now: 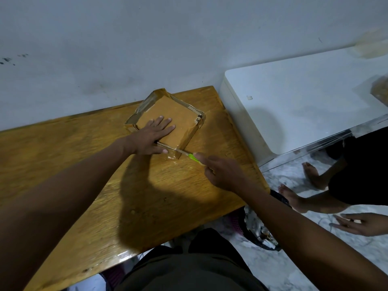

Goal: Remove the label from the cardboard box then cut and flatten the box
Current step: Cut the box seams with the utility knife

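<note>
A shallow brown cardboard box lies on the wooden table near the wall, its far and left flaps standing up and tape along its edges. A small scrap of white label with black print remains at its right corner. My left hand presses flat on the box's top, fingers spread. My right hand grips a green-handled cutter, whose blade touches the box's near corner.
A white appliance stands right of the table against the wall. Another person sits on the marble floor at the right, with bare feet and a hand in view. A pink basket and clutter lie below the table's edge.
</note>
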